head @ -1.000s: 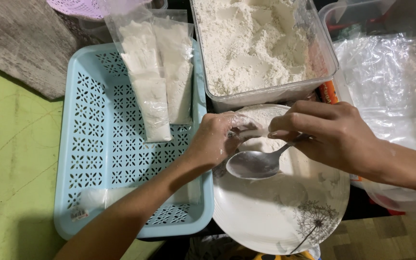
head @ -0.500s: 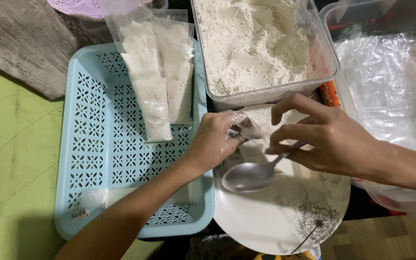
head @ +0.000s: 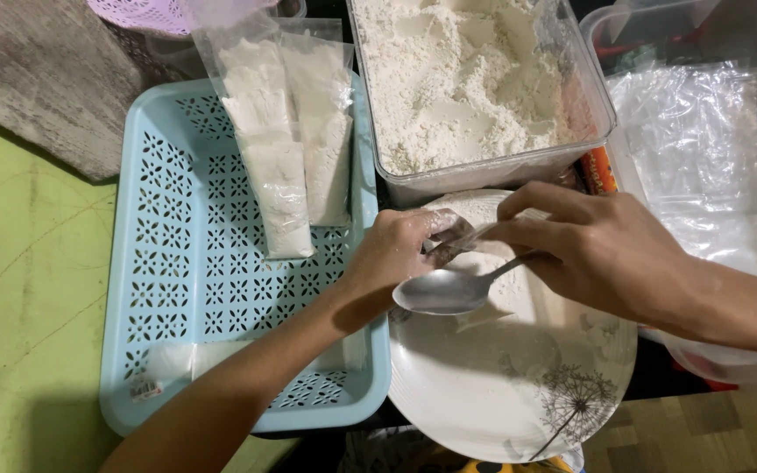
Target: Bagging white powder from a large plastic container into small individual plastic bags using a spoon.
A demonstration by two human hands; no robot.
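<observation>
Right hand [head: 602,254] holds spoon [head: 449,289] pointing left.

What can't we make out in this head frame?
- Small bag at the left hand: head view, mostly hidden by both hands.
- Spoon handle end: covered by the right hand.
- Plate front rim: cut by the bottom edge.
- Flour tub: top cut by the frame edge.

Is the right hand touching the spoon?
Touching. The head view shows the right hand with its fingers closed around the handle of the spoon, holding it above the plate.
</observation>
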